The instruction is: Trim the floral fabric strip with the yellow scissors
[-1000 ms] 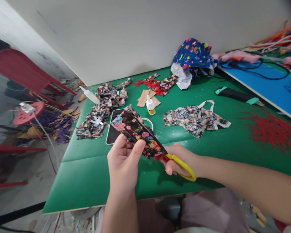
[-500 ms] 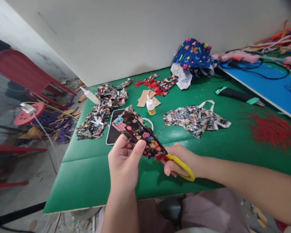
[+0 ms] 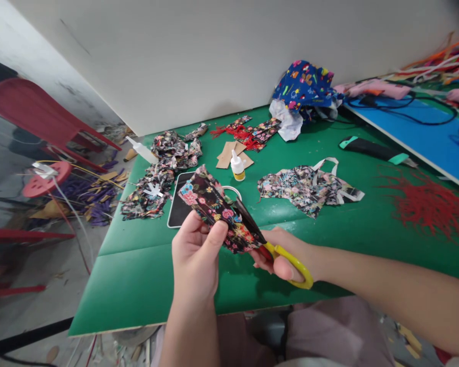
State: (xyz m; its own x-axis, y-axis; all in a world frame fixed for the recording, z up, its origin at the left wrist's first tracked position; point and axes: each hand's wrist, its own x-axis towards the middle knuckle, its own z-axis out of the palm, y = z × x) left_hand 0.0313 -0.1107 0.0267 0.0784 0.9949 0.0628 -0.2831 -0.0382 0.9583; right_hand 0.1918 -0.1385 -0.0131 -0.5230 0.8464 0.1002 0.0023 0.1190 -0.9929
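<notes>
My left hand point(image 3: 196, 260) pinches a folded piece of dark floral fabric point(image 3: 214, 206) and holds it up above the green table point(image 3: 145, 275). My right hand point(image 3: 286, 255) grips yellow-handled scissors point(image 3: 290, 260). Their blades lie along the fabric's right edge, mostly hidden by the cloth. Both hands hover near the table's front edge.
A black phone point(image 3: 178, 206) lies under the fabric. A small glue bottle point(image 3: 237, 166) stands on cardboard pieces. Floral scraps point(image 3: 158, 178) pile at the left, a floral strip with white ties point(image 3: 308, 186) at the middle, blue fabric point(image 3: 304, 84) at the back, red threads point(image 3: 428, 204) right.
The scissor handles have closed a little and my right hand has shifted slightly towards the fabric. My left hand keeps its hold with almost no movement.
</notes>
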